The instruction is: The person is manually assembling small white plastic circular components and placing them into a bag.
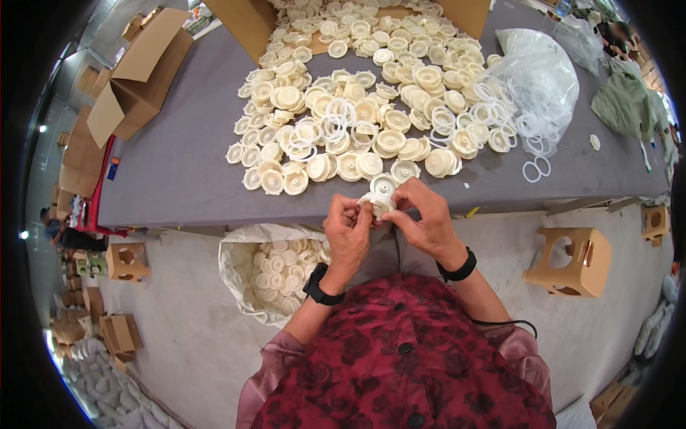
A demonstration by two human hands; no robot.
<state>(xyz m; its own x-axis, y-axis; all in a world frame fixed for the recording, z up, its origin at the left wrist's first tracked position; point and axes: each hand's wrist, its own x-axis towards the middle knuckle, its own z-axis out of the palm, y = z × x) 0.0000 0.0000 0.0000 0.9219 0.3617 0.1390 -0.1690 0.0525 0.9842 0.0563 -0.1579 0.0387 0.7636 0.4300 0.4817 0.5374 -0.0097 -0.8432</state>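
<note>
I've got one off-white cap (376, 206) mid-view at the near edge of the desk (200, 154), pinched btwn the fingertips of both hands. L hand (348, 232) grips its left side, thumb up front; R hand (427, 223) has thumb & index at its right side. So both are clamped on the same pc, close tog. Can't tell from my end if the cap touches the desk.

Just beyond it, a loose cap (382, 185) lies w/ its round inner face up. Past that I see a big pile (288, 98) of similar caps, spread back to an open carton (243, 27) at the far side. White rings (306, 131) lie on top mid-pile; more sit at R, by the mouth of a clear bag (554, 75). Green cloth (623, 104) is farther R. Another open box (151, 68) stands at the desk's L end.

Below the desk, L of the wearer, I've a white sack (236, 275) on the floor, mouth open, lots of caps inside. Tan stool (582, 261) to R, another stool (127, 262) to L. Dark watch (323, 284) on L wrist, black band (461, 265) on R. Far L, a person (68, 234) in dark clothes.
</note>
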